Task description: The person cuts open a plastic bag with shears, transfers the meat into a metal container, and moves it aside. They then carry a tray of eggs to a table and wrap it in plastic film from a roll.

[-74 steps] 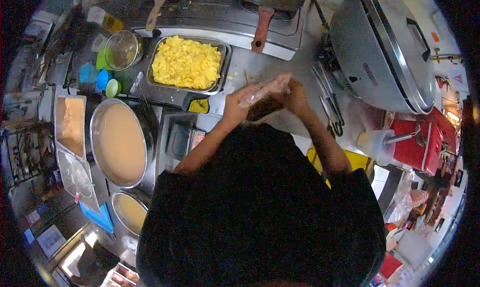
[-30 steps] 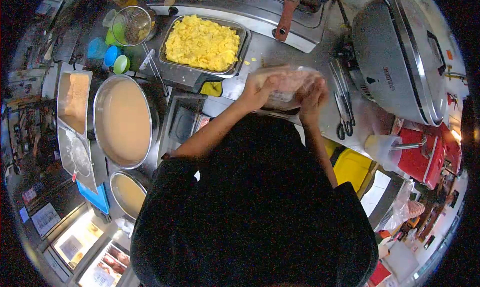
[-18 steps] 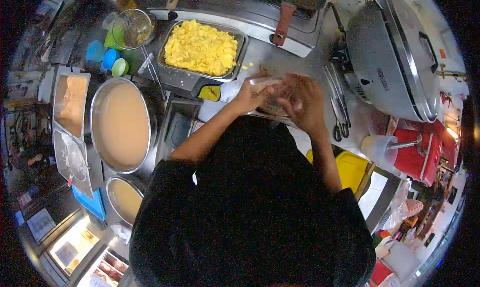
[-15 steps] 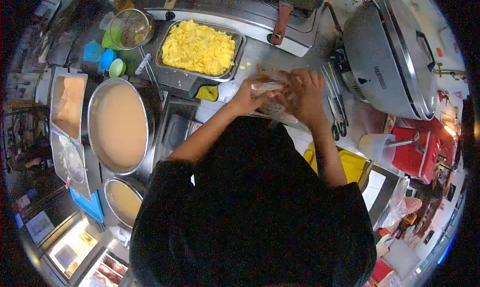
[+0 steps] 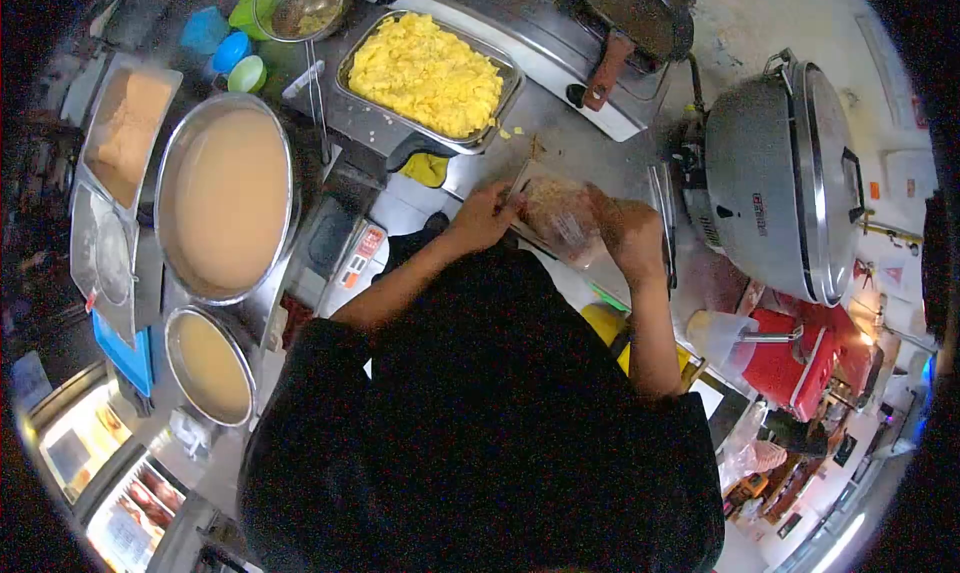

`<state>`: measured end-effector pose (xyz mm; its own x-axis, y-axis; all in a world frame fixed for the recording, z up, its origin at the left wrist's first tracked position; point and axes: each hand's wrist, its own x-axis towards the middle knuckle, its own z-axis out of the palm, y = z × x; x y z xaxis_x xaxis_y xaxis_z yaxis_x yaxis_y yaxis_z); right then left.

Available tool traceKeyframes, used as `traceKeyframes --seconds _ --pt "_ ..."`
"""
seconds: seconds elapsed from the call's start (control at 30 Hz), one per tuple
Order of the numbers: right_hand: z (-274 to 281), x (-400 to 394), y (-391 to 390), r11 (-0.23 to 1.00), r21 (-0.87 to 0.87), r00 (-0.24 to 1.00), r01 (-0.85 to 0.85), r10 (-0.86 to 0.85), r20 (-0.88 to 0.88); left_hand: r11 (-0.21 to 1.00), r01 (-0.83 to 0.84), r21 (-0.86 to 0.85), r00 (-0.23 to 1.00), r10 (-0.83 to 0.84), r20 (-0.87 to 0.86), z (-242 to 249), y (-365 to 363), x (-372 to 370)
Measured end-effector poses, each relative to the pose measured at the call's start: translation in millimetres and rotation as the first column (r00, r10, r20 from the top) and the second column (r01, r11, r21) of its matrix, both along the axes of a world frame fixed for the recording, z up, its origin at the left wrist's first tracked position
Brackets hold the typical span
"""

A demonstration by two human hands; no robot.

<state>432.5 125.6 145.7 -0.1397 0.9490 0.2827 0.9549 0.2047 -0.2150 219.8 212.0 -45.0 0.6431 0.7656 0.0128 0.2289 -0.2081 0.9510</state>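
A clear plastic bag with brownish, shredded-looking food lies at the counter's front edge, between my two hands. My left hand pinches the bag's left side with its fingers closed. On the right, my right hand is closed on the bag's upper right side. Beyond them a metal tray holds chopped yellow food. Metal tongs lie just right of my right hand, partly hidden by it.
A large cooker stands at the right, a pan on the stove at the back. Big metal bowls of liquid are at the left, near a strainer. A red box stands lower right.
The bag has come down flatter and its contents show more clearly. My hands have moved apart to its two sides. The whole view has turned and shifted.
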Motion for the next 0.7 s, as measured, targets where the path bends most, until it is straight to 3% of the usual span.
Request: traceKeyframes --seconds 0.07,0.13,0.17,0.27,0.37,0.47,0.57,0.7 --pt "2 2 9 0.997 0.067 0.997 -0.029 0.024 0.067 1.000 0.005 0.005 1.000 -0.005 -0.016 10 7 6" --pt "-12 -5 13 0.998 0.016 0.997 -0.058 0.057 0.042 0.999 0.006 0.047 0.998 -0.002 -0.067 24 6 3" --pt "-19 -6 15 0.997 -0.005 0.997 -0.072 0.072 0.036 1.000 -0.004 0.004 1.000 0.004 -0.013 29 6 4" --pt "-25 -5 10 0.997 -0.059 0.965 0.056 -0.070 -0.254 0.999 -0.015 -0.051 0.997 0.018 0.074 33 8 13" --pt "-38 -4 16 0.994 0.029 0.931 0.109 -0.092 -0.354 0.998 -0.028 0.055 1.000 0.029 -0.006 22 7 10" --pt "-10 -4 6 0.994 -0.051 0.994 0.094 -0.096 -0.047 0.990 -0.070 0.124 0.998 0.070 0.005 10 21 20" --pt "-23 0 18 0.988 -0.114 0.992 0.101 -0.108 -0.059 0.997 0.006 0.072 1.000 -0.005 -0.017 23 3 5" --pt "-9 2 23 0.998 0.020 0.996 0.066 -0.065 -0.059 0.985 -0.025 0.171 0.997 0.013 0.073 19 11 11"
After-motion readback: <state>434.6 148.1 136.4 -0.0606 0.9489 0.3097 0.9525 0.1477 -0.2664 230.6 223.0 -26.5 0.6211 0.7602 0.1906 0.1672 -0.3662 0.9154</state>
